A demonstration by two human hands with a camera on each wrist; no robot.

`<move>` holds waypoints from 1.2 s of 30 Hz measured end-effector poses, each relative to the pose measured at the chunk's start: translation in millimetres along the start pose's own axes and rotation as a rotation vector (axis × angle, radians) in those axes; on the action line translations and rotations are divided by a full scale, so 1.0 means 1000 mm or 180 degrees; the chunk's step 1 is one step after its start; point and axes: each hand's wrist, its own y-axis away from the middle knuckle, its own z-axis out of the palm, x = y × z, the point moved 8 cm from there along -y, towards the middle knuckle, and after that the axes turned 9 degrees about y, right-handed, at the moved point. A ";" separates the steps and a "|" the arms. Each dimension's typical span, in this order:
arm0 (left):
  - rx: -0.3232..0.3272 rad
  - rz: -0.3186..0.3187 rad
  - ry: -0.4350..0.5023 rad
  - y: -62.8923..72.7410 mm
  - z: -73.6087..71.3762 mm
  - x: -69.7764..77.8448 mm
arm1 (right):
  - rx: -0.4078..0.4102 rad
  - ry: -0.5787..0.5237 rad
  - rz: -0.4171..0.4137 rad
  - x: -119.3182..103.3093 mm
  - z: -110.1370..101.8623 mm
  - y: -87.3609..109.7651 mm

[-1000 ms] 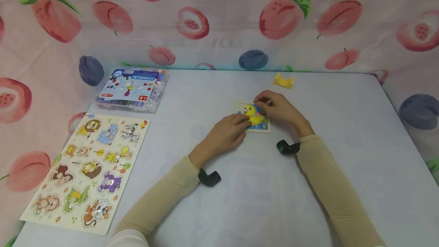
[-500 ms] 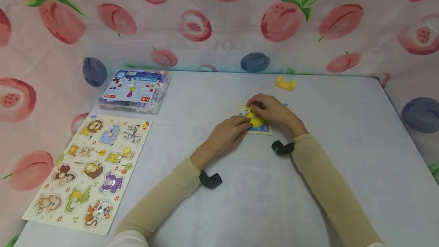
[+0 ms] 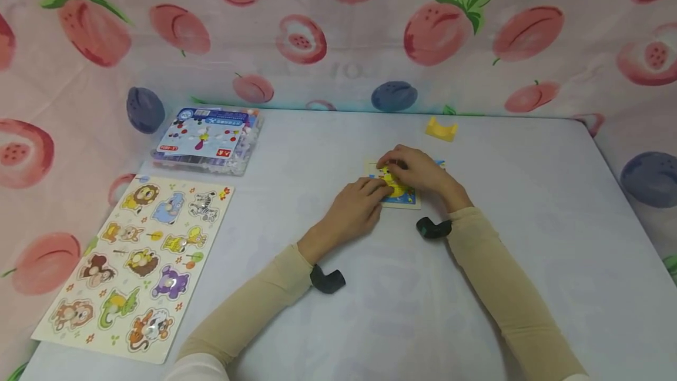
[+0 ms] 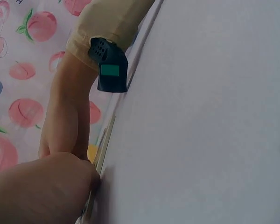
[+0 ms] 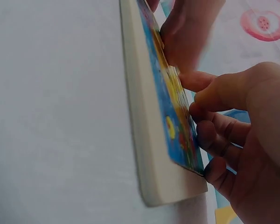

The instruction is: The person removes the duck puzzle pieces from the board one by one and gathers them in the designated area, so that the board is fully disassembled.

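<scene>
A small square wooden jigsaw puzzle [image 3: 407, 200] with a yellow duck on blue lies flat near the table's middle. My left hand [image 3: 350, 210] rests relaxed fingers on its left side, over the duck. Above the duck's head my right hand [image 3: 420, 171] is bent over the picture. In the right wrist view its thumb and index fingertips [image 5: 201, 99] pinch at a yellow puzzle piece [image 5: 175, 84], and the other fingers are loosely bent. A bit of blue [image 3: 440, 162] shows past the back of that hand; what it belongs to is hidden.
A wooden animal peg board [image 3: 137, 263] lies at the left. Behind it stands a clear plastic box [image 3: 203, 140] with a blue label. A yellow curved piece [image 3: 441, 129] sits beyond the right hand. Fruit-print cloth [image 3: 344, 28] rises behind the white table.
My right hand has moved left from the puzzle's upper right corner to the duck's head. The blue bit past that hand has come into view. My left hand has barely moved.
</scene>
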 end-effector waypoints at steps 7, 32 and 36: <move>-0.0080 -0.0028 -0.0314 -0.002 0.005 0.005 | -0.0017 0.0011 -0.0083 0.001 0.001 0.001; -0.0026 -0.0032 -0.0428 0.000 0.003 0.008 | 0.0051 -0.0078 -0.0272 -0.002 -0.001 0.000; 0.0008 -0.0011 -0.0440 0.000 0.002 0.009 | 0.0001 -0.0123 -0.0210 -0.002 -0.001 0.000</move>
